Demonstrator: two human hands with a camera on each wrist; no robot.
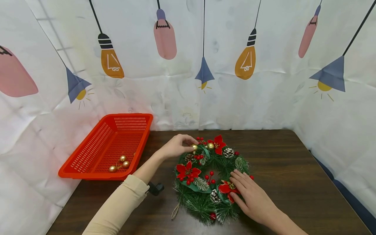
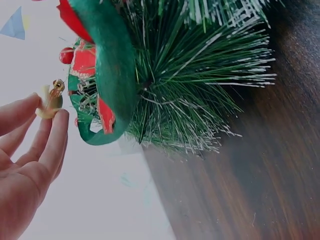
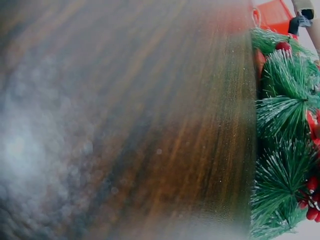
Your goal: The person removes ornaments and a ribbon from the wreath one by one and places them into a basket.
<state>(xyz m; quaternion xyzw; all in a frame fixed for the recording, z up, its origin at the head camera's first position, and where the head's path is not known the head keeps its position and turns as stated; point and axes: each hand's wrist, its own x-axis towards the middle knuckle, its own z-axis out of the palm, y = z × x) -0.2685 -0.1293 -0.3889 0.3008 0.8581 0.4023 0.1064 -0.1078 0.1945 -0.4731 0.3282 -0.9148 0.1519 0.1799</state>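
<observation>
A green wreath (image 1: 196,204) with red poinsettias (image 1: 188,172), pinecones (image 1: 228,152) and red berries lies on the table. Between thumb and fingertips, my left hand (image 1: 177,147) pinches a small gold bauble (image 2: 51,104) over the wreath's far left side. The bauble's metal cap faces the wreath in the left wrist view. Another gold bauble (image 1: 210,146) sits on the wreath by the far poinsettia. My right hand (image 1: 252,197) rests on the near right part of the wreath, fingers extended beside a poinsettia (image 1: 227,188). That hand is out of the right wrist view.
A red plastic basket (image 1: 97,135) stands at the left, with several gold baubles (image 1: 123,158) inside. The dark wooden table (image 1: 293,182) ends at a white printed curtain (image 1: 176,98). A twine loop (image 1: 175,211) sticks out from the wreath's near left edge.
</observation>
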